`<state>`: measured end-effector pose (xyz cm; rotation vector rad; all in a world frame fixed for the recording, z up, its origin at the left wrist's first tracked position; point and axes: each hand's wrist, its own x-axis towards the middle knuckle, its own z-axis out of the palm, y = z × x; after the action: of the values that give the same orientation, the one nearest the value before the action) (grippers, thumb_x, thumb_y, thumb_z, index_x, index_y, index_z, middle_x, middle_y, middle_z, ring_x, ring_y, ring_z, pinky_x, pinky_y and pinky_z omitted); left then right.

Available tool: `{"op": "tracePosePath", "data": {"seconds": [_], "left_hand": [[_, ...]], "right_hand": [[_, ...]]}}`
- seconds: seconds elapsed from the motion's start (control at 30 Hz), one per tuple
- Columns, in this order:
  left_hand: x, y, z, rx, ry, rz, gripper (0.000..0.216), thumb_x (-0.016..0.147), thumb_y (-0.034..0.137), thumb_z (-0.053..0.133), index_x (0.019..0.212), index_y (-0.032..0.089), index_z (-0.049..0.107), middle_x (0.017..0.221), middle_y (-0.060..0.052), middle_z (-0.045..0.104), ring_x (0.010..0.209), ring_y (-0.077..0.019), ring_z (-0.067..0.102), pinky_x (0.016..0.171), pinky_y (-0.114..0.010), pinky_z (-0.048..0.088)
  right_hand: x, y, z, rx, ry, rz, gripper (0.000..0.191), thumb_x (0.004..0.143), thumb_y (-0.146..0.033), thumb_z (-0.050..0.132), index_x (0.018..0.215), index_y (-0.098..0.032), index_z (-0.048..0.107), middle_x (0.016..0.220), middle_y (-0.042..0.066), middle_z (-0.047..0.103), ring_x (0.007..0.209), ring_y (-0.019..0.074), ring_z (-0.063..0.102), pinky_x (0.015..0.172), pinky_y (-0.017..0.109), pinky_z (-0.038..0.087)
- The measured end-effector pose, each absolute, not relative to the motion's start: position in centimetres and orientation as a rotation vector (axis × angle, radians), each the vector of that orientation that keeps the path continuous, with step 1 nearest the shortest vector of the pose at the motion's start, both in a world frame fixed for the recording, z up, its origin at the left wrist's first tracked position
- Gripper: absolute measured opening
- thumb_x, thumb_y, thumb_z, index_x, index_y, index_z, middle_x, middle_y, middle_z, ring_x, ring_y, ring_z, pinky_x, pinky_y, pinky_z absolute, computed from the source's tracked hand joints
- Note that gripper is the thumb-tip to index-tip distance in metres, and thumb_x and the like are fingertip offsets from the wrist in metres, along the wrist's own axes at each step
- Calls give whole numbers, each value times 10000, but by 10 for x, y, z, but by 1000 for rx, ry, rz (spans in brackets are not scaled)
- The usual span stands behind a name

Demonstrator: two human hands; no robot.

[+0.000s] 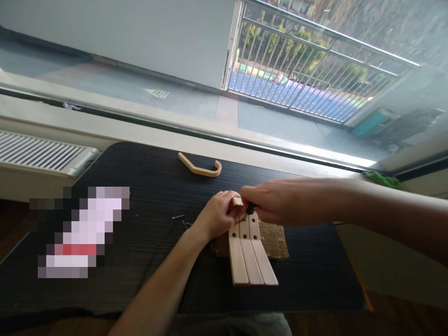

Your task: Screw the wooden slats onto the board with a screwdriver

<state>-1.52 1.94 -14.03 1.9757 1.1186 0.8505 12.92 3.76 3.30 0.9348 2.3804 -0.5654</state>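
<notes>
Wooden slats [247,263] have their far end at both hands [217,210].

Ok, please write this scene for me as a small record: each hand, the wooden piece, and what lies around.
Left hand: at the far end of the slatted wooden piece
Right hand: holds a dark tool, type unclear
Slats: three, with dark holes, partly over a brown mat
Loose nearby: curved wooden strip, thin metal pieces
Surface: black table
</notes>
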Motion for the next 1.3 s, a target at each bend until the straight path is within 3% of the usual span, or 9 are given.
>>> {"op": "tracePosePath", "data": {"seconds": [0.3, 0.67, 1.2, 1.3], "left_hand": [[-15, 19, -140, 1970, 1106, 854, 79, 850, 151, 534, 873, 171, 607, 858, -52, 628, 841, -210, 567, 790, -361, 468], [-15, 19, -138, 1988, 1106, 823, 69, 885, 166, 515, 853, 175, 575, 885, -60, 645, 879, -213, 586, 807, -360, 466], [-16, 18, -135, 1949, 1137, 825, 101, 841, 121, 538, 895, 173, 606, 919, -68, 668, 905, -222, 602, 825, -358, 482], [-17, 18, -136, 1948, 1137, 830, 109, 842, 118, 541, 900, 168, 618, 920, -70, 675, 899, -219, 599, 836, -363, 482]], "right_hand": [[131, 36, 30, 1004, 2430, -534, 149, 914, -327, 461, 846, -200, 499, 632, -37, 475, 486, 92, 367, 480, 255, 234], [133, 30, 17, 1161, 2540, -428, 92, 865, -257, 460, 804, -205, 503, 584, -45, 421, 482, 96, 303, 487, 265, 181], [115, 15, 14, 1523, 2394, -413, 139, 811, -242, 459, 824, -189, 587, 640, 26, 573, 469, 112, 309, 457, 271, 214], [118, 13, 14, 1520, 2448, -400, 145, 817, -230, 454, 836, -186, 590, 596, 6, 543, 454, 110, 260, 453, 274, 192]]}}
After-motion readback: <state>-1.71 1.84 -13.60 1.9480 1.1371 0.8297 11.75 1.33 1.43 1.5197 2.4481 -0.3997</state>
